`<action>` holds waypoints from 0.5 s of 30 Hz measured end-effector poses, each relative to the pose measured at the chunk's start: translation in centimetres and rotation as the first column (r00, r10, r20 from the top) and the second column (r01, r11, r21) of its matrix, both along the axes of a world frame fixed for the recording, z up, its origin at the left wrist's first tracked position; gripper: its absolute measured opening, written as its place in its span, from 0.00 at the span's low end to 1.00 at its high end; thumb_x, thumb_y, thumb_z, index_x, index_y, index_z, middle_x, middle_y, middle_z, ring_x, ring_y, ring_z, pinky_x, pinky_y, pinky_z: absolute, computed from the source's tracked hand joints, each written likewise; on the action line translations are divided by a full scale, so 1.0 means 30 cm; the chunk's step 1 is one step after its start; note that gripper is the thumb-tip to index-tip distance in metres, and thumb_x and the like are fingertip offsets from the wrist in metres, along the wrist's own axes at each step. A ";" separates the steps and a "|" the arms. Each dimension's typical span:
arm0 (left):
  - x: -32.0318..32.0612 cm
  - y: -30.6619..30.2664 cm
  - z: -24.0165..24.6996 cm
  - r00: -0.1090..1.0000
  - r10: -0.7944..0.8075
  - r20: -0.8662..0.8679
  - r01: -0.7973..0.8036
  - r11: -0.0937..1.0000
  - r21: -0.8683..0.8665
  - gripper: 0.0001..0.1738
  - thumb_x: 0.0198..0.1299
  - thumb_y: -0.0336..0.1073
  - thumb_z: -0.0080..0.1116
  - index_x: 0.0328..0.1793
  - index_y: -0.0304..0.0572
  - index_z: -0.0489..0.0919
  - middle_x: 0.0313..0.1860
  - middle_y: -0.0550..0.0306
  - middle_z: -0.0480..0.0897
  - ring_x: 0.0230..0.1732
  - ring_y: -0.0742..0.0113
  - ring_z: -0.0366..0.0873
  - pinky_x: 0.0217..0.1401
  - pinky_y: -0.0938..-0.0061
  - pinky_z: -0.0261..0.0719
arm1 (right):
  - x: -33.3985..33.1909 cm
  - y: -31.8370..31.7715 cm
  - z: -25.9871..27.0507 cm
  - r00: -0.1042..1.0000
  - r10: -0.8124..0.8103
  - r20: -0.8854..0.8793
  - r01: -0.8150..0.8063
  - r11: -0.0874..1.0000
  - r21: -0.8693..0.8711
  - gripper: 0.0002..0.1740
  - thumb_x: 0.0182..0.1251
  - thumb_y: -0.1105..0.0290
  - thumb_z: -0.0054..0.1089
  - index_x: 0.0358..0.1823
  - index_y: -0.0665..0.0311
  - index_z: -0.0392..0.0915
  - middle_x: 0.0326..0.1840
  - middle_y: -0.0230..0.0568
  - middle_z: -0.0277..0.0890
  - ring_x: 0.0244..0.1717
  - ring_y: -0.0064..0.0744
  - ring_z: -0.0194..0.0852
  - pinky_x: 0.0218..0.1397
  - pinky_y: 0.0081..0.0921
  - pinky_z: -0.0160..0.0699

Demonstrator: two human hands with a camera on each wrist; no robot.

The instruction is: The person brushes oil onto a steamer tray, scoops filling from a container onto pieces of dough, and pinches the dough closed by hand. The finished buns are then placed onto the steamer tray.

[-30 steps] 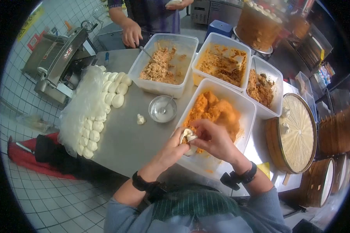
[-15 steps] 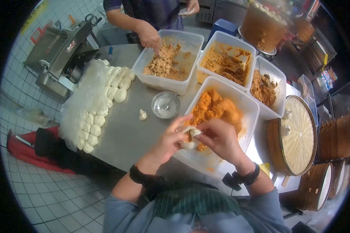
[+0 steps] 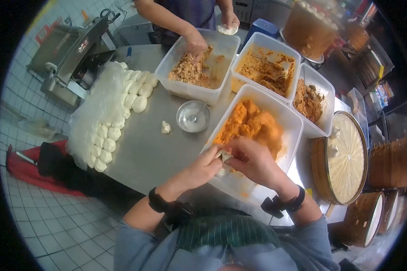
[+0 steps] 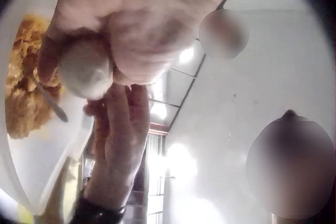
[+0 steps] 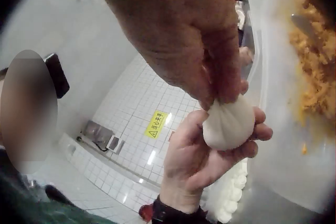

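Observation:
A white dough bun (image 5: pixel 228 125), round with folds gathered at its top, is between both hands in the right wrist view. The left hand (image 3: pixel 198 170) cups it from below, fingers curled about its side. Thumb and fingers of the right hand (image 3: pixel 257 161) pinch the gathered dough at the top. In the left wrist view the bun's smooth underside (image 4: pixel 85 71) shows beside the left palm. Both hands are over the near edge of a clear tub (image 3: pixel 295 135) of orange filling (image 3: pixel 253 124).
Dough pieces (image 3: pixel 133 95) lie partly under plastic at the left. A metal bowl (image 3: pixel 193 116) and a small dough scrap (image 3: pixel 166 127) are mid-table. Three more filling tubs stand behind; a round bamboo steamer (image 3: pixel 346 158) is at the right. Another person's hand (image 3: pixel 196 43) reaches into a tub.
The bun's opening, with filling showing earlier, is now mostly covered by the fingers. The left fingers have closed in around it. The other person's hand has moved from the tub's edge into its filling.

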State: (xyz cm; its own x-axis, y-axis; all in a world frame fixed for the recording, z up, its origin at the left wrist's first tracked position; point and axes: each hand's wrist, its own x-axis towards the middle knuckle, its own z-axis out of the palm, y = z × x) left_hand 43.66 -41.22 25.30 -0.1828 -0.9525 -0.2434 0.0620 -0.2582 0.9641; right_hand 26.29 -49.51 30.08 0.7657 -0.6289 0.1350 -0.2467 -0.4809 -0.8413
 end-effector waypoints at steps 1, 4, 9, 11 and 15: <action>0.010 -0.006 -0.006 0.997 -0.041 0.061 0.045 0.996 -0.070 0.21 0.70 0.36 0.37 0.67 0.40 0.64 0.55 0.56 0.73 0.50 0.70 0.75 0.56 0.74 0.72 | -0.001 -0.007 -0.005 0.999 0.047 0.014 -0.046 0.998 -0.034 0.11 0.57 0.75 0.63 0.43 0.65 0.77 0.32 0.43 0.75 0.33 0.38 0.78 0.36 0.29 0.77; 0.027 -0.014 0.012 0.896 0.123 -0.427 -0.068 0.988 0.142 0.21 0.72 0.43 0.37 0.62 0.39 0.69 0.49 0.58 0.75 0.48 0.72 0.74 0.55 0.75 0.72 | -0.004 -0.008 0.003 1.000 -0.022 0.019 0.022 1.000 -0.012 0.11 0.58 0.74 0.64 0.43 0.65 0.76 0.33 0.42 0.75 0.33 0.33 0.78 0.36 0.27 0.77; -0.035 -0.025 -0.012 0.848 0.260 -0.461 -0.246 0.965 0.091 0.29 0.73 0.54 0.30 0.61 0.40 0.72 0.47 0.57 0.78 0.50 0.72 0.75 0.57 0.74 0.73 | 0.017 0.021 -0.004 0.992 -0.110 0.053 0.097 0.975 0.201 0.11 0.59 0.74 0.64 0.43 0.65 0.76 0.34 0.40 0.76 0.32 0.27 0.78 0.36 0.24 0.78; -0.036 -0.020 -0.022 0.874 0.285 -0.393 -0.301 0.953 0.022 0.31 0.73 0.56 0.27 0.60 0.40 0.73 0.46 0.57 0.78 0.50 0.73 0.75 0.58 0.74 0.73 | 0.020 0.031 -0.015 0.991 -0.121 0.052 0.105 0.966 0.238 0.11 0.60 0.74 0.64 0.43 0.65 0.76 0.35 0.40 0.76 0.32 0.26 0.78 0.36 0.24 0.78; -0.030 -0.009 0.015 0.904 0.262 -0.337 -0.269 0.963 0.026 0.35 0.73 0.59 0.23 0.56 0.38 0.74 0.46 0.54 0.78 0.45 0.70 0.77 0.53 0.75 0.75 | 0.023 0.042 -0.004 0.988 -0.138 0.071 0.123 0.977 0.176 0.13 0.59 0.75 0.65 0.45 0.66 0.74 0.34 0.37 0.76 0.33 0.23 0.78 0.37 0.20 0.79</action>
State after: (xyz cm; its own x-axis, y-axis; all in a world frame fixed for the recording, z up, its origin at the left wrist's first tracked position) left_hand 42.76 -41.49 25.75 0.0105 -0.9812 -0.1925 0.4447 -0.1678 0.8798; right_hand 26.97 -48.24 29.96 0.6661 -0.7419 0.0767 -0.2240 -0.2970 -0.9282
